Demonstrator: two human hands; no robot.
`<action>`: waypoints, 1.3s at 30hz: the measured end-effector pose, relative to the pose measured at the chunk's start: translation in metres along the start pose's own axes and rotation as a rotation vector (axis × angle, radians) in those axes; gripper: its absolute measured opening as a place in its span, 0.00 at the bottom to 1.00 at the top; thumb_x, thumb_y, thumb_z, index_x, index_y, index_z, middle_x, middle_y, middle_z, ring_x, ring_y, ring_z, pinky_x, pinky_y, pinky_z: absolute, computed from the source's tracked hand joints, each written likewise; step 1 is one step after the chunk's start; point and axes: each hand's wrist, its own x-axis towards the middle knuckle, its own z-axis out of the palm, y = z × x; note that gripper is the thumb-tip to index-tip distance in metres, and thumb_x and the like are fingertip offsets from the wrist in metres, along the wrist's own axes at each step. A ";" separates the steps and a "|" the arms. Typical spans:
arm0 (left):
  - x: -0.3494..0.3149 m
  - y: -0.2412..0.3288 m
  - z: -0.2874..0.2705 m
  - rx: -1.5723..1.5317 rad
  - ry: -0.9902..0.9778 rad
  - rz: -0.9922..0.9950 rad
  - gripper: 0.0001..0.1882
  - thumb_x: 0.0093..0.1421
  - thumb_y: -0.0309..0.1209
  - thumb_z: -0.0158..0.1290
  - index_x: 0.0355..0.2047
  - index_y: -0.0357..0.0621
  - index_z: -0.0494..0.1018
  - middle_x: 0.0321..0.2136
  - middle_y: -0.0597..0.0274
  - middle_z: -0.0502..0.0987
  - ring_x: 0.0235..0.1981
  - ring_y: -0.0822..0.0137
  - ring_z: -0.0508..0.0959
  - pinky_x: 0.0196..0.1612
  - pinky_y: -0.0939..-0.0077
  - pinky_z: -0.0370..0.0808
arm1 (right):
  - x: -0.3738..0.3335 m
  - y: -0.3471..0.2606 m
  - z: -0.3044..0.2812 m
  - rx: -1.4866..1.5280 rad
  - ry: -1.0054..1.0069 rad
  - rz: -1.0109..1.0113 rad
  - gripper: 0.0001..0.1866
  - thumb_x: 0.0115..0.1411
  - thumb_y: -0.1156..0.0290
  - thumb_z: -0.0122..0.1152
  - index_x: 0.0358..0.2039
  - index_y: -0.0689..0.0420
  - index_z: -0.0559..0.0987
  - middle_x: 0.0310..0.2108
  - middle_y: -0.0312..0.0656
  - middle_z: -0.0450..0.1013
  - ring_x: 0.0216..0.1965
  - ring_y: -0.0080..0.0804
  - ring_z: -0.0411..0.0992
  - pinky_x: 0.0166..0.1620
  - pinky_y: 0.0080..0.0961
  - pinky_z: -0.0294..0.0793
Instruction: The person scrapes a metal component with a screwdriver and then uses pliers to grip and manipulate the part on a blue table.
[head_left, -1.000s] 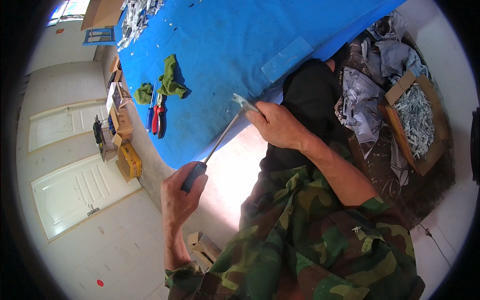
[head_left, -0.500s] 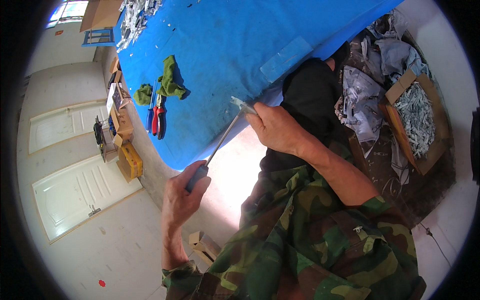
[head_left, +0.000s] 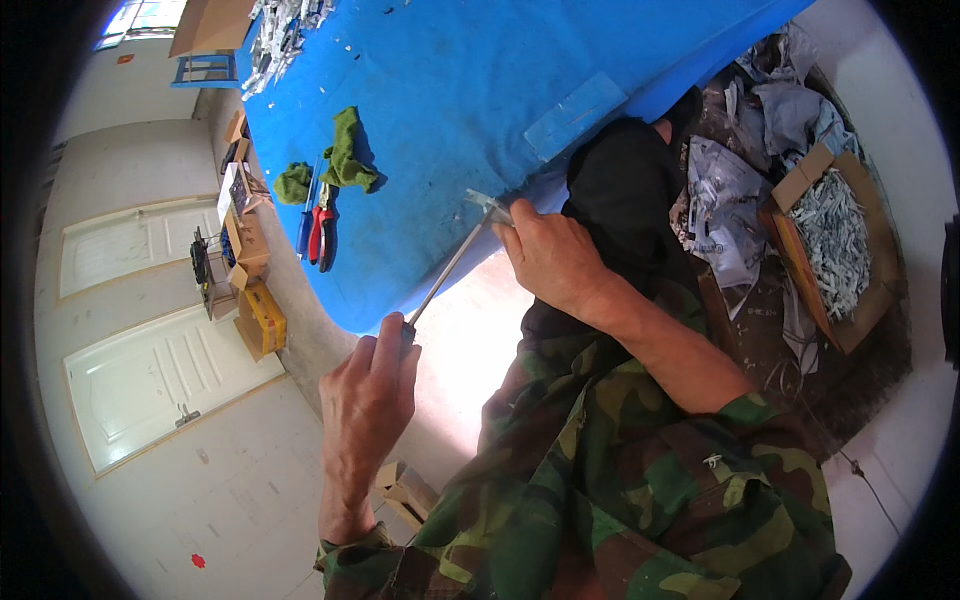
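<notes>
My left hand point(head_left: 370, 405) is wrapped round the handle of a screwdriver point(head_left: 449, 277), whose long metal shaft slants up to the right. Its tip meets a small silvery metal part point(head_left: 484, 203) at the near edge of the blue-covered table point(head_left: 430, 120). That part is pinched in the fingers of my right hand point(head_left: 556, 255), which hide much of it. Left of the part, on the cloth, lie pliers point(head_left: 321, 236) with red and black handles, a blue-handled screwdriver point(head_left: 303, 232) and a green glove point(head_left: 347, 150). A green crumpled cloth point(head_left: 293, 184) sits beside them.
Silvery parts point(head_left: 285, 38) are heaped at the table's far left. To my right stands a cardboard box point(head_left: 873, 270) full of similar pieces, next to grey plastic bags point(head_left: 722, 215). Cartons point(head_left: 262, 318) line the floor at left, near white doors point(head_left: 170, 385).
My left hand has turned over on the screwdriver's handle, with its back now facing up and covering most of the handle. My right hand stays nearly in place with the metal part.
</notes>
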 end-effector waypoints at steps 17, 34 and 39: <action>0.004 -0.027 0.009 -0.411 -0.062 -0.171 0.16 0.64 0.30 0.60 0.51 0.38 0.79 0.21 0.61 0.76 0.22 0.74 0.75 0.27 0.75 0.71 | 0.002 0.011 -0.005 0.641 -0.156 0.116 0.16 0.71 0.62 0.57 0.36 0.64 0.73 0.21 0.54 0.74 0.24 0.45 0.76 0.30 0.40 0.73; 0.003 -0.036 0.010 -0.491 -0.120 -0.156 0.16 0.65 0.30 0.59 0.51 0.37 0.78 0.20 0.63 0.74 0.21 0.74 0.74 0.25 0.75 0.71 | 0.001 0.005 0.000 0.203 -0.108 0.013 0.16 0.72 0.62 0.56 0.34 0.65 0.72 0.25 0.63 0.75 0.29 0.67 0.75 0.34 0.58 0.73; 0.005 -0.018 0.001 -0.270 -0.074 -0.088 0.14 0.67 0.29 0.57 0.51 0.40 0.75 0.32 0.50 0.83 0.25 0.53 0.83 0.31 0.62 0.79 | 0.000 0.003 0.001 0.114 -0.086 0.006 0.15 0.71 0.63 0.57 0.34 0.64 0.71 0.22 0.62 0.75 0.26 0.66 0.75 0.32 0.59 0.73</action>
